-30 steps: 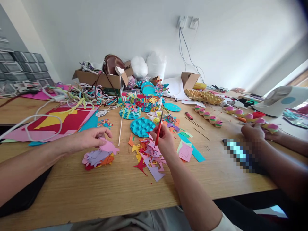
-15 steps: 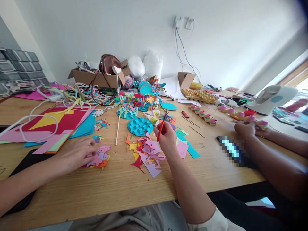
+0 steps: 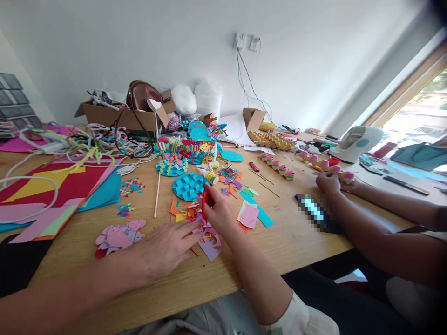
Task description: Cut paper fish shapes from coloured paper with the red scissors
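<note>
My left hand (image 3: 171, 244) reaches over the near left edge of a pile of paper scraps (image 3: 209, 249), fingers stretched out and spread, holding nothing I can see. My right hand (image 3: 218, 211) is closed round red-handled scissors (image 3: 206, 202) above the same pile; their blades are mostly hidden. Pink and purple paper fish (image 3: 117, 236) lie in a heap left of my left hand. Just behind the scraps sits a blue bumpy disc (image 3: 188, 186). To the right of my right hand are a pink paper square (image 3: 249, 216) and a blue strip (image 3: 264, 216).
Coloured sheets (image 3: 70, 186) and a white cable lie at the left. Glue bottles (image 3: 208, 176), a stick (image 3: 158, 190) and fish decorations stand mid-table. At the right, another person's hands (image 3: 330, 184) hold a painted egg-carton strip near a phone (image 3: 309, 209). Boxes (image 3: 122, 116) line the wall.
My left hand has left the paper fish and moved right to the scraps. My right hand has lowered the scissors towards the pile. The view has turned right.
</note>
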### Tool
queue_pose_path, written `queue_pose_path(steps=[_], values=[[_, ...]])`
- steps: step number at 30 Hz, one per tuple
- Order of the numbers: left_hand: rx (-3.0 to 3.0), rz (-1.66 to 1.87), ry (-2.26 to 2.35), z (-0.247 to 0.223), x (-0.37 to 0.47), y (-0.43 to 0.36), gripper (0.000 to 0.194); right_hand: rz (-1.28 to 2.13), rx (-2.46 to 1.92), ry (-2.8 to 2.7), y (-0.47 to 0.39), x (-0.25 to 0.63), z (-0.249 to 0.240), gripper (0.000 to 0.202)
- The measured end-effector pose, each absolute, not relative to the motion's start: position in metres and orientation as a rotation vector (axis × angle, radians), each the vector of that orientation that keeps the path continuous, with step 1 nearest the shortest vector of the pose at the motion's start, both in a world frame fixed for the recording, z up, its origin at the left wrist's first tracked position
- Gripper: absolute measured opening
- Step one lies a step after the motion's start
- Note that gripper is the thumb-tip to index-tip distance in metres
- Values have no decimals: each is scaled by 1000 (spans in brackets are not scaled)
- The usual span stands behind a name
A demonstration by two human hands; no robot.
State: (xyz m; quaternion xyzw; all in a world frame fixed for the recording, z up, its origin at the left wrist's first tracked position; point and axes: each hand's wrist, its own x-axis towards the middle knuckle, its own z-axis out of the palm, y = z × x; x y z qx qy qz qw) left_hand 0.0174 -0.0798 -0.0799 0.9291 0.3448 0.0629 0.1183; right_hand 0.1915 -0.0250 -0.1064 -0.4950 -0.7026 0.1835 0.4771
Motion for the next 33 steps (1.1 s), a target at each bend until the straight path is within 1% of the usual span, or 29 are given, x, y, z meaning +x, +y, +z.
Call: queue_pose_path(steps=[4,8,12,14,16,18,21,24,28,31,33], values=[[2700,-125,908,-89,32,-75,57,422,-1205,-1825,-28,188,-107,21],[2635,-297,966,-100,33,-72,60,379,-1229,-1871,-28,188,-106,20],[2693,-194,928,-105,29,-73,57,396,-1323,-1791,-32,198,-98,19],[2740,-87,922,-103,24,-73,51,369,-1406,-1775,-39,213,-93,16],[2762,36,926,-99,17,-72,42,289,-1575,-1781,-48,235,-90,7],[2709,137,933,-94,10,-68,38,279,-1703,-1844,-59,260,-91,14],[2471,215,964,-84,4,-61,32,303,-1799,-1933,-73,296,-98,25],[2217,186,1021,-74,7,-52,31,358,-1770,-2000,-79,317,-110,28],[1980,169,1013,-68,16,-42,32,401,-1751,-2005,-76,324,-122,18],[1975,154,987,-71,19,-38,32,386,-1750,-1984,-72,323,-123,11],[2075,160,984,-75,18,-38,32,377,-1732,-1977,-71,323,-121,9]])
